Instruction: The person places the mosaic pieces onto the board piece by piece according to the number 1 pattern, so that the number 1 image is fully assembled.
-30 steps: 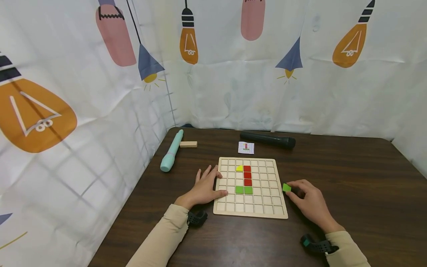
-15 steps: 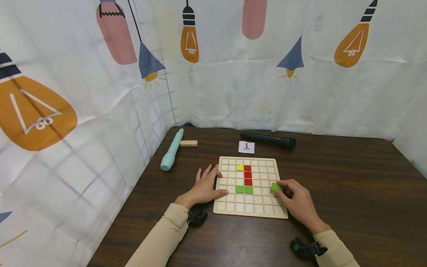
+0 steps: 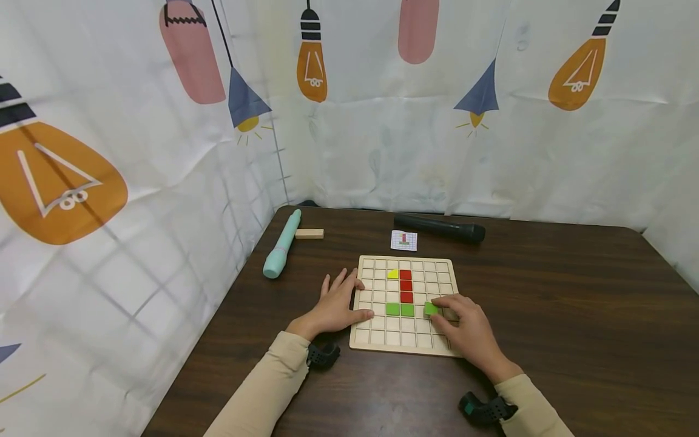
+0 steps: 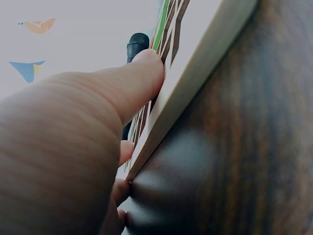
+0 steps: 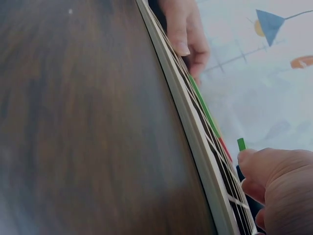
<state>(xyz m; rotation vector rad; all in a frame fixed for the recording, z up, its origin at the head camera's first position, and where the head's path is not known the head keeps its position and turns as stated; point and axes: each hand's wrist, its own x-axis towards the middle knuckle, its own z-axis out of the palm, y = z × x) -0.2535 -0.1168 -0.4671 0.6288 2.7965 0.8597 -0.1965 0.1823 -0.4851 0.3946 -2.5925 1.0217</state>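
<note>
A wooden grid board point(image 3: 377, 338) lies on the dark table. On it sit a yellow piece point(image 3: 392, 274), a column of three red tiles point(image 3: 405, 286) and two green tiles point(image 3: 399, 309). My right hand point(image 3: 461, 325) pinches a loose green tile point(image 3: 431, 308) over the board, just right of the two green ones; the tile's edge point(image 5: 241, 144) shows above the board in the right wrist view. My left hand point(image 3: 337, 306) rests flat on the board's left edge, thumb point(image 4: 132, 83) on the grid.
A mint-green pen-shaped tool point(image 3: 281, 245) and a small wooden block point(image 3: 309, 233) lie at the back left. A black cylinder point(image 3: 439, 229) and a small pattern card point(image 3: 404, 240) lie behind the board. Printed curtains wall in the table.
My right hand has carried the green tile leftward from beside the board's right edge to a spot over the grid near the two green tiles. The left hand has stayed put.
</note>
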